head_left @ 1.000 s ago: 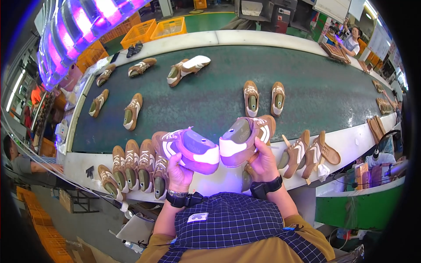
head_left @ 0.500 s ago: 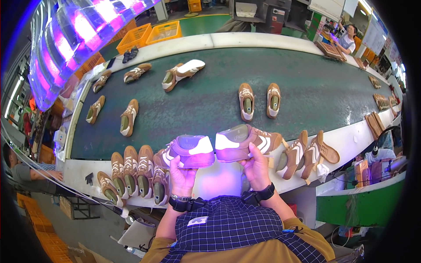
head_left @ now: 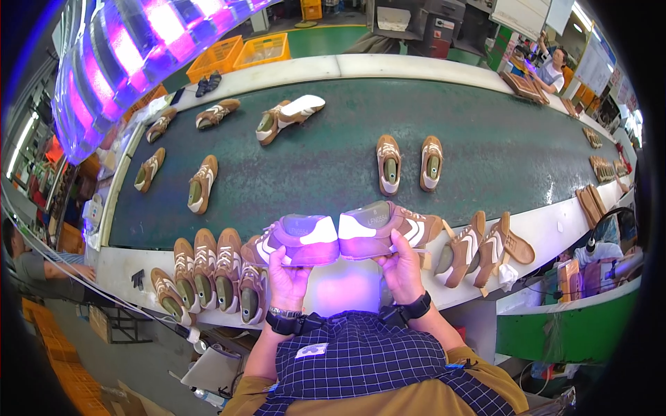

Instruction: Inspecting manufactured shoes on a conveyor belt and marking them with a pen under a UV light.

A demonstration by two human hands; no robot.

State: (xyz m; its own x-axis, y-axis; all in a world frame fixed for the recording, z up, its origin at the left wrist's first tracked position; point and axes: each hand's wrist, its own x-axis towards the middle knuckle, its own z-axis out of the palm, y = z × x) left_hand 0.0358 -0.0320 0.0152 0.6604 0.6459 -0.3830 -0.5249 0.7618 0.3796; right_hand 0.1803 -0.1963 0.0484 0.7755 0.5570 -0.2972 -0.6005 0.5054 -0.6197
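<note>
My left hand [head_left: 289, 283] grips a brown and white sneaker [head_left: 291, 239], its toe pointing left. A matching sneaker [head_left: 388, 230] is in my right hand [head_left: 404, 270], toe to the right. The two white heels face each other and nearly touch, under purple light. Both thumbs press on the shoes' near sides; the fingers underneath are partly hidden. Beside my left hand a row of several brown sneakers [head_left: 205, 263] rests on the white ledge. To the right of my right hand, brown sneakers [head_left: 465, 251] lean on their sides next to a loose tan sole [head_left: 519, 248].
A green conveyor belt [head_left: 291, 177] carries a pair of sneakers [head_left: 389, 166] and several others. Purple-lit clear tubing [head_left: 125, 62] hangs at the upper left. Orange crates [head_left: 260, 52] stand beyond the belt. One person [head_left: 551, 69] is at the far right, another person's arm [head_left: 66, 270] at the left.
My right hand and its sneaker have shifted slightly left and tilted a little, bringing the heels closer together. The view has moved slightly. Both hands keep their hold.
</note>
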